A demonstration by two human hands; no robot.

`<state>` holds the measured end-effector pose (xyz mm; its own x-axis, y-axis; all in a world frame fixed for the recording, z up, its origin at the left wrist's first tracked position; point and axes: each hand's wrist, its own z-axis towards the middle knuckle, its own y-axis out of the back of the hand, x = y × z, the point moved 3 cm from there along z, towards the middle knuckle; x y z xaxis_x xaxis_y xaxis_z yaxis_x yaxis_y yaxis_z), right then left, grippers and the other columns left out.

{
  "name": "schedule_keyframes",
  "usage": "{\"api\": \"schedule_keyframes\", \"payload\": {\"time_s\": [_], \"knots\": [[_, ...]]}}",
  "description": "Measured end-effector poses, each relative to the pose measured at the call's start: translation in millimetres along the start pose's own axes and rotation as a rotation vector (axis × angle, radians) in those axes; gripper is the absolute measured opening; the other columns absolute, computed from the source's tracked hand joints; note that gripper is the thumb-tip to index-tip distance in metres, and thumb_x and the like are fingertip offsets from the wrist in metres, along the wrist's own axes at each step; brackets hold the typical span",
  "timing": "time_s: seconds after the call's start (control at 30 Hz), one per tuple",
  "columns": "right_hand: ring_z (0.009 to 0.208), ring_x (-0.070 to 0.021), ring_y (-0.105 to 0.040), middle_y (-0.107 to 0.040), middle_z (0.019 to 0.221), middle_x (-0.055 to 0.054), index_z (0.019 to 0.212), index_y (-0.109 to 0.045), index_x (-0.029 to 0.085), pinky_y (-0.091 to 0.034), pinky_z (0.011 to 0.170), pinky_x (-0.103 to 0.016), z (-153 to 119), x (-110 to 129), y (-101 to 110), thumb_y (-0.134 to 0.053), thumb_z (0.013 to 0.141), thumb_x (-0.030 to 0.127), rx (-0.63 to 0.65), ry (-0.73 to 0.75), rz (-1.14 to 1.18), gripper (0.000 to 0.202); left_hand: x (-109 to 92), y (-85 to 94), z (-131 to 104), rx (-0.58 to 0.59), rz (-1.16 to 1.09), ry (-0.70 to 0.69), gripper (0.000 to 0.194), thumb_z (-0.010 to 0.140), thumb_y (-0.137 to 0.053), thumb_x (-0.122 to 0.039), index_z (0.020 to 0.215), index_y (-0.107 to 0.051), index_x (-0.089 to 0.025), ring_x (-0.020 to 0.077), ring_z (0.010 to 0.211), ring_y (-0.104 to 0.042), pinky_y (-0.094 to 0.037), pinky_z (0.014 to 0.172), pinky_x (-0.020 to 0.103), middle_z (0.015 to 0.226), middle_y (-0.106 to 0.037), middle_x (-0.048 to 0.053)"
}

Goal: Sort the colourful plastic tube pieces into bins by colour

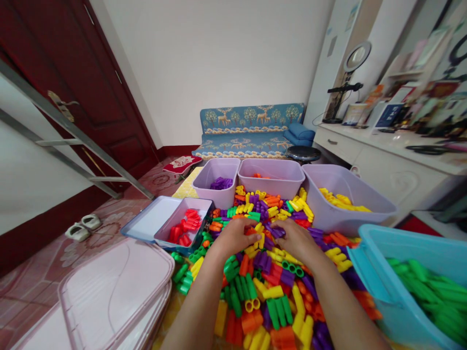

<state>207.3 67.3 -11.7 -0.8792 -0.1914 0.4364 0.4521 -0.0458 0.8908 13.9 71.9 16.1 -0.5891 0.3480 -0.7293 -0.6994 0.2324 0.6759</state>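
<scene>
A thick heap of tube-shaped plastic building blocks (279,311) in green, yellow, orange, red and purple covers the table in front of me. Over its middle, my left hand (237,238) reaches in with thumb and fingers apart, the thumb beside a yellow block (261,239). Its other fingertips are partly hidden. Facing it, my right hand (294,239) is closed, with its fingertips on a purple block (278,232).
Lilac bins hold purple blocks (221,183), a few orange blocks (257,175) and yellow blocks (343,200). A smaller tub (162,236) holds red blocks, and a blue bin (375,272) at right holds green blocks. Stacked lids (116,287) lie at left, near a metal ladder (73,131).
</scene>
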Motion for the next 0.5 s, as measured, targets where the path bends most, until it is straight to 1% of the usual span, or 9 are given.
{"api": "schedule_keyframes", "payload": {"time_s": [0.07,0.13,0.2,0.27,0.33,0.4,0.5], "knots": [[0.083,-0.0205,-0.063,-0.066,0.099,-0.006,0.104,-0.065,0.024,-0.048,0.074,-0.032,0,2,5,-0.061,0.069,0.018,-0.019,-0.031,0.063,0.036,-3,-0.3,1,-0.048,-0.078,-0.028,0.045,0.075,-0.064,-0.031,0.118,-0.064,-0.018,0.0261,0.098,-0.063,-0.048,0.086,0.036,0.114,-0.067,0.012],[0.076,-0.0181,-0.063,-0.067,0.1,-0.005,0.107,-0.063,0.023,-0.048,0.071,-0.031,0,9,12,-0.06,0.072,0.022,-0.034,-0.004,0.205,0.036,-10,2.5,0,-0.133,-0.166,-0.094,0.05,0.075,-0.065,-0.025,0.124,-0.06,-0.022,0.0262,0.11,-0.058,-0.044,0.094,0.038,0.124,-0.062,0.011],[0.08,-0.018,-0.063,-0.066,0.104,-0.005,0.11,-0.061,0.023,-0.049,0.072,-0.03,-1,21,20,-0.059,0.076,0.028,-0.037,0.057,0.379,0.034,-20,5.8,-1,-0.167,-0.256,-0.186,0.051,0.076,-0.065,-0.022,0.126,-0.058,-0.025,0.0252,0.119,-0.052,-0.039,0.101,0.038,0.129,-0.058,0.009],[0.087,-0.019,-0.063,-0.066,0.105,-0.005,0.108,-0.061,0.021,-0.049,0.076,-0.031,-3,34,29,-0.055,0.081,0.036,-0.033,0.106,0.518,0.031,-27,8.5,-1,-0.167,-0.317,-0.242,0.045,0.077,-0.064,-0.021,0.122,-0.061,-0.026,0.024,0.121,-0.051,-0.037,0.103,0.036,0.127,-0.06,0.008],[0.087,-0.019,-0.063,-0.067,0.096,-0.004,0.103,-0.062,0.02,-0.048,0.075,-0.03,-5,45,35,-0.048,0.086,0.039,-0.042,0.124,0.604,0.03,-29,10.2,0,-0.187,-0.354,-0.205,0.038,0.077,-0.065,-0.023,0.115,-0.066,-0.023,0.0239,0.111,-0.056,-0.042,0.097,0.034,0.116,-0.066,0.008],[0.081,-0.0185,-0.062,-0.067,0.086,-0.002,0.097,-0.063,0.019,-0.048,0.071,-0.029,-6,52,40,-0.048,0.085,0.039,-0.057,0.134,0.639,0.028,-25,9.9,2,-0.194,-0.409,-0.118,0.035,0.076,-0.067,-0.027,0.11,-0.069,-0.019,0.0228,0.094,-0.062,-0.048,0.084,0.032,0.103,-0.07,0.009],[0.073,-0.0174,-0.06,-0.066,0.079,-0.001,0.09,-0.063,0.018,-0.046,0.065,-0.027,-6,50,45,-0.052,0.083,0.037,-0.111,0.131,0.616,0.023,-16,7.9,4,-0.155,-0.486,-0.047,0.036,0.074,-0.068,-0.032,0.105,-0.07,-0.013,0.0187,0.075,-0.061,-0.048,0.067,0.026,0.088,-0.071,0.007]]}}
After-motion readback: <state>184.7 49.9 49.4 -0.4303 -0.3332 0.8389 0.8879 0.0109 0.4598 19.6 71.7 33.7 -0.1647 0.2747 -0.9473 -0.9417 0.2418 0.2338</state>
